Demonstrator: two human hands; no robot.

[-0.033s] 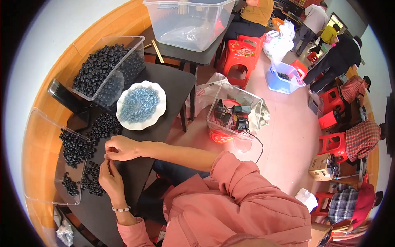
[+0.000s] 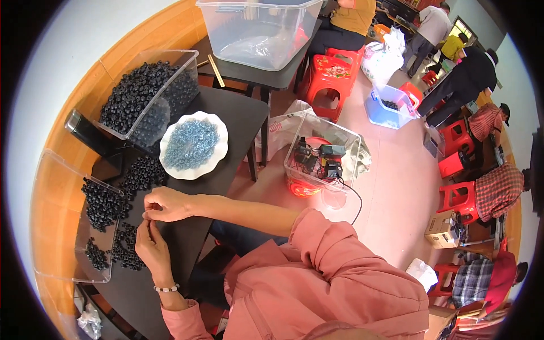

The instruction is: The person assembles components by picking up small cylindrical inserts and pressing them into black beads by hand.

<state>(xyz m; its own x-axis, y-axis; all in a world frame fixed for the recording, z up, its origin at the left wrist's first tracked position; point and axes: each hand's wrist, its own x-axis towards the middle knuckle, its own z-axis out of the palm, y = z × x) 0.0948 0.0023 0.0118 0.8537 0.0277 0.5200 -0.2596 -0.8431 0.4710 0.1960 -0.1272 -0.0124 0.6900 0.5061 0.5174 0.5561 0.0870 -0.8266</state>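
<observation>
My left hand (image 2: 152, 245), with a pale beaded bracelet at its wrist, is closed in a pinch. Just above it, the fingertips of my right hand (image 2: 169, 204) are pressed together and almost meet the left fingertips. What they hold, if anything, is too small to make out. Around the hands, loose black ring-like pieces (image 2: 127, 246) lie in heaps on the dark table (image 2: 218, 110). More black pieces (image 2: 105, 212) rest in a clear bin tipped on its side (image 2: 56, 226). Beyond my right hand is a white scalloped plate (image 2: 222, 150) holding small bluish clear pieces (image 2: 191, 144).
A clear bin full of black pieces (image 2: 136, 93) and a dark cylinder (image 2: 88, 133) stand on the table. A large clear bin (image 2: 260, 34) is on a farther table. On the floor side are a bin with black adapters (image 2: 331, 153), a red stool (image 2: 331, 79) and other seated people.
</observation>
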